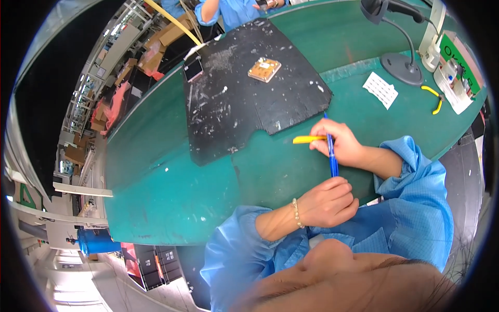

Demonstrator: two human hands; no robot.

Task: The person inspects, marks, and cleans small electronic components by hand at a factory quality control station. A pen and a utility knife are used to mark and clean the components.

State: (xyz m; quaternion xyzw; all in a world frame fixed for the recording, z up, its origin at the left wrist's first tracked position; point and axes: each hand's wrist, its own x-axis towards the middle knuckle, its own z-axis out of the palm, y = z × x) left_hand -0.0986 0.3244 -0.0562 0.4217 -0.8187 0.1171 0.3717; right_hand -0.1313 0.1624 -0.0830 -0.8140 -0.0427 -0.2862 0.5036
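My right hand (343,143) is closed around a blue pen (333,160) and a slim yellow tool (306,139). The yellow tool sticks out to the left from between the fingers; its kind cannot be made out. Upright in the picture, the pen crosses the yellow piece at the fingertips. At the pen's near end, my left hand (328,204) has its fingers curled, thumb and forefinger against the pen. Both hands are in front of my chest, over the near edge of the green table (171,197).
Beyond my hands lies a worn black board (228,112) bearing a square tan block (264,69) and a small dark-screened device (193,70). To the right are a label sheet (381,90), yellow-handled pliers (437,100), a scanner stand (402,68) and a white holder (452,86). Another person's blue sleeves (236,14) show opposite.
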